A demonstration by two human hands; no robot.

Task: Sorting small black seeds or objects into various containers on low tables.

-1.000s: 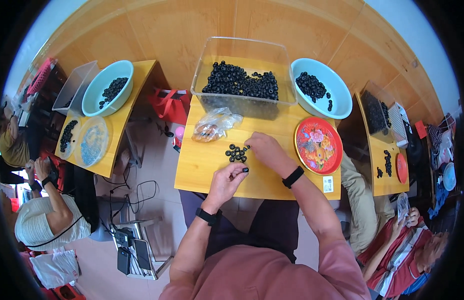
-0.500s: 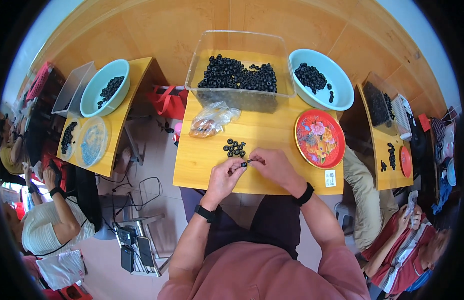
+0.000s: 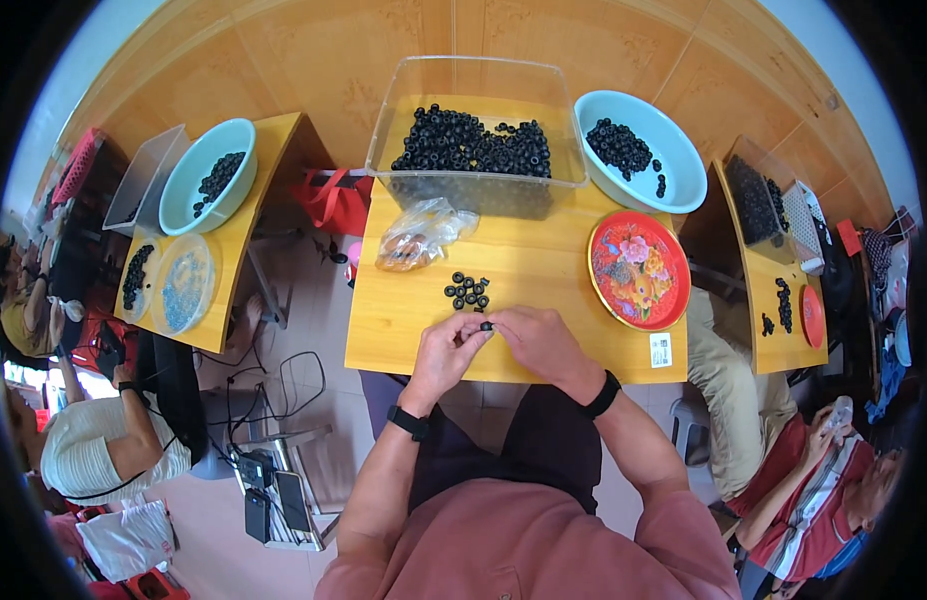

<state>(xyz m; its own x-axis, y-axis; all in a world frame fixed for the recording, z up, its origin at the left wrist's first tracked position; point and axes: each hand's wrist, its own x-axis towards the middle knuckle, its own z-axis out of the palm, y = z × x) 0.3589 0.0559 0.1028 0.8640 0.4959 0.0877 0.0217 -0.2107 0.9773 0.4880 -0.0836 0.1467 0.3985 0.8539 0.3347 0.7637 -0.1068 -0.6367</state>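
Close to the table's front edge, my left hand [image 3: 445,350] pinches a small black ring-shaped part [image 3: 486,326] between thumb and fingertips. My right hand [image 3: 538,342] meets it from the other side, its fingers closed together at the part; what they grip is hidden. Just beyond my hands lies a small cluster of loose black ring-shaped parts [image 3: 467,291] on the yellow table [image 3: 543,260].
A clear bin [image 3: 473,190] of black parts stands at the back, a light-blue basin [image 3: 673,135] right of it. A crumpled plastic bag [image 3: 423,236] and a red floral tray [image 3: 638,270] flank the cluster. People sit at side tables, left and right.
My right hand has moved slightly left, closing the small gap to my left hand. The small dark piece at its fingertips no longer shows. The loose cluster stays put.
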